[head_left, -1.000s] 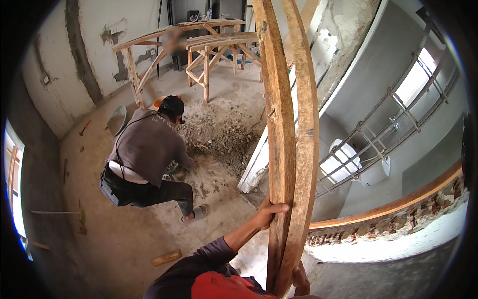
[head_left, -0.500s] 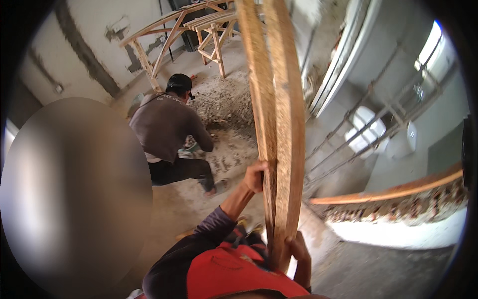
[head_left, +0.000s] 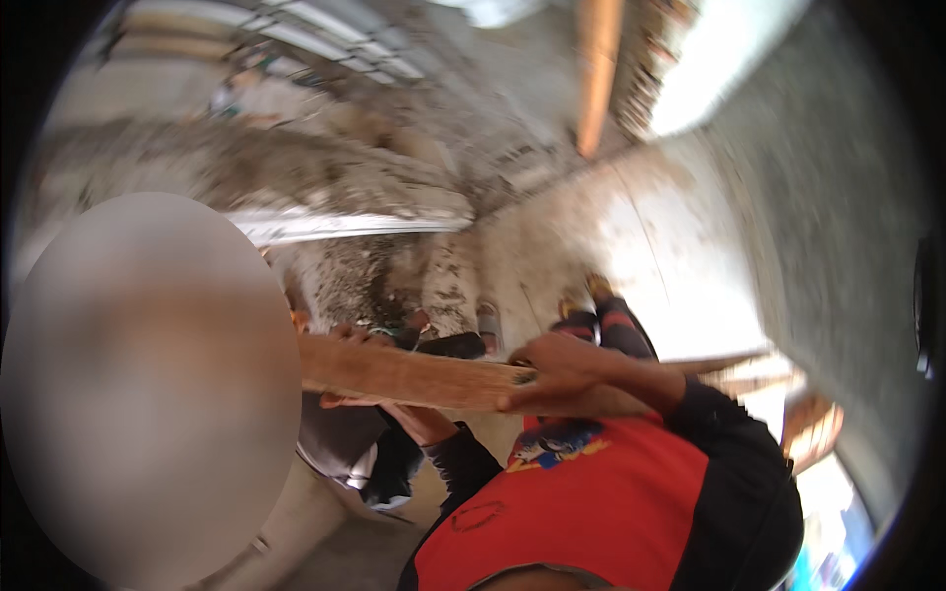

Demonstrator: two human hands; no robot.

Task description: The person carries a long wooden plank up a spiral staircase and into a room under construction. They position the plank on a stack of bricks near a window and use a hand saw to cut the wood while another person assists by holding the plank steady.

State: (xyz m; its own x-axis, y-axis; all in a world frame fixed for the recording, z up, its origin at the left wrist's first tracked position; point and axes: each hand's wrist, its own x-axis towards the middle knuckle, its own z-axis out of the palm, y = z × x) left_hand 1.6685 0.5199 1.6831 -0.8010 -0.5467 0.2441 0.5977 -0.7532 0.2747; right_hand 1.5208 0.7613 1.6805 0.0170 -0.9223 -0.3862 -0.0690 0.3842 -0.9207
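Wooden beams (head_left: 414,374) lie crosswise in front of my chest, carried in both hands. Their left part is lost behind a grey blurred oval, and how many pieces there are is hard to make out here. Under and around the beams' left part my left hand (head_left: 340,398) is closed, with fingers showing over the upper edge. Close to the beams' right end, my right hand (head_left: 562,369) is wrapped round the wood from above. A person in dark trousers (head_left: 389,473) is down low just past my left forearm, partly hidden by the beams.
My feet (head_left: 581,300) stand on a pale concrete floor (head_left: 631,217). Rubble (head_left: 345,281) lies at the left beside a white frame strip (head_left: 345,227). An orange-brown wooden edge (head_left: 599,79) runs along a broken ledge at the top. A grey wall (head_left: 828,197) rises on the right.
My view has turned to the right. The beams have swung from upright to nearly level across my body, still in both hands. The squatting person now appears lower, partly behind the wood.
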